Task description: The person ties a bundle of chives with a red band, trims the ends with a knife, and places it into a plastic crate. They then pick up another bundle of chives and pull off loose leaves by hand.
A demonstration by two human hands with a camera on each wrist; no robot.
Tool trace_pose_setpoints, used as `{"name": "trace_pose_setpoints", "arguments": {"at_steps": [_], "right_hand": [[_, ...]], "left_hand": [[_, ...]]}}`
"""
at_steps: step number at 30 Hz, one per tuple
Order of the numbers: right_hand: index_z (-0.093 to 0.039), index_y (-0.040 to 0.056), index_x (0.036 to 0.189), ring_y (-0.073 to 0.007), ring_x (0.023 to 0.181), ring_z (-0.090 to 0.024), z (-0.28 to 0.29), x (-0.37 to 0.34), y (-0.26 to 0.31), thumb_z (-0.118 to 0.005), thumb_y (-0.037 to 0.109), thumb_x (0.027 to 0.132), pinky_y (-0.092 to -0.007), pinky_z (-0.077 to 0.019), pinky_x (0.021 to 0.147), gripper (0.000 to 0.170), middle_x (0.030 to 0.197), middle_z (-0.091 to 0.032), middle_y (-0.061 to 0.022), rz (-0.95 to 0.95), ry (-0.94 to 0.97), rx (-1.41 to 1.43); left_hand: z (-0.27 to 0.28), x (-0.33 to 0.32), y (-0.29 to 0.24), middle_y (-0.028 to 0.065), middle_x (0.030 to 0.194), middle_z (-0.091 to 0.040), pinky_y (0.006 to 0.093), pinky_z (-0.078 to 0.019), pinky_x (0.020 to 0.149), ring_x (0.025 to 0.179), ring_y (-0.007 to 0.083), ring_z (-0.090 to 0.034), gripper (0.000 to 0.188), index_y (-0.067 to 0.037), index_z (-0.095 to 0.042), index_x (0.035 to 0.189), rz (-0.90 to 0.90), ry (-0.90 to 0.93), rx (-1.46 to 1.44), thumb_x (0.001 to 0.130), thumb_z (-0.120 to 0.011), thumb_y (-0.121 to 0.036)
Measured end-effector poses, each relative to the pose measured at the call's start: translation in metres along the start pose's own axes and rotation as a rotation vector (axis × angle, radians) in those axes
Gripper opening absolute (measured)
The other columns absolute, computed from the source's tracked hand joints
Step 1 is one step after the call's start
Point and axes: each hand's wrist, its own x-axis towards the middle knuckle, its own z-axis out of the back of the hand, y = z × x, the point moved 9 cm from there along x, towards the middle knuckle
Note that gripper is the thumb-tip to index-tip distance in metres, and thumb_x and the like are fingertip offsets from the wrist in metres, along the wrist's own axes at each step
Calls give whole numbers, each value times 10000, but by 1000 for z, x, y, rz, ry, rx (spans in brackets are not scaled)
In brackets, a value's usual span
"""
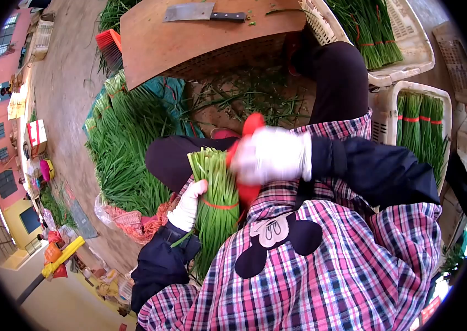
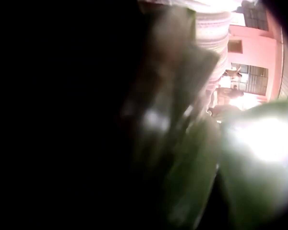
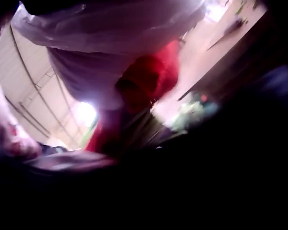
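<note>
In the head view my gloved left hand (image 1: 188, 206) grips a bundle of green chives (image 1: 215, 229) from its left side. An orange-red band (image 1: 220, 206) circles this bundle, whose cut ends point away from me. My right hand (image 1: 276, 155), in a white glove and blurred, is close on the right of the bundle. It holds a bright red object (image 1: 254, 123), which sticks out above and below the glove; its kind cannot be told. Blurred green leaves (image 2: 189, 177) fill much of the left wrist view. The right wrist view shows the white glove and red (image 3: 149, 76) beyond its edge.
A cleaver (image 1: 189, 12) lies on the brown board (image 1: 153, 44) in front. Loose chives (image 1: 126, 149) are heaped at left, near a red broom (image 1: 109, 43). White crates (image 1: 416, 62) with banded bundles stand at right. Leaf scraps (image 1: 250, 94) litter the floor.
</note>
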Motion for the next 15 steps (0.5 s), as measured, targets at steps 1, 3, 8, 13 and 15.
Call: {"name": "trace_pose_setpoints", "arguments": {"at_steps": [1, 3, 8, 13, 15], "right_hand": [[-658, 139, 799, -216, 765, -600, -3, -19, -47, -618, 178, 748, -332, -519, 596, 76, 847, -582, -20, -272, 131, -178], [-675, 141, 848, -254, 876, -612, 29, -63, -111, -609, 123, 751, -363, -527, 638, 119, 923, -612, -39, -743, 173, -518], [-638, 152, 906, -255, 830, -618, 45, 20, -3, -636, 151, 737, -391, -533, 634, 169, 905, -624, -53, -226, -98, -95], [-638, 136, 854, -234, 769, -599, -24, 7, -34, -611, 181, 767, -384, -520, 580, 102, 843, -576, -55, -360, 307, -123], [-639, 149, 821, -244, 774, -598, -6, -31, -90, -616, 128, 734, -376, -519, 590, 93, 844, -571, -44, -634, 356, -334]], "left_hand": [[11, 0, 12, 100, 1180, -653, 372, -475, 969, 1063, 218, -623, 521, 5, -571, 1261, 51, -97, -117, 869, -637, -332], [12, 0, 10, 98, 1171, -657, 371, -475, 968, 1056, 217, -625, 517, 6, -574, 1256, -18, -82, -91, 871, -633, -333], [48, 15, 21, 108, 1257, -607, 393, -446, 1017, 1135, 248, -585, 544, -17, -514, 1322, -11, 19, 64, 866, -619, -294], [-2, -2, 13, 121, 1253, -611, 393, -428, 1040, 1141, 262, -587, 490, -11, -515, 1321, 54, -135, -96, 925, -535, -299], [9, -2, 23, 120, 1250, -613, 394, -434, 1033, 1136, 260, -589, 494, -1, -511, 1322, 26, -67, -48, 912, -541, -275]]}}
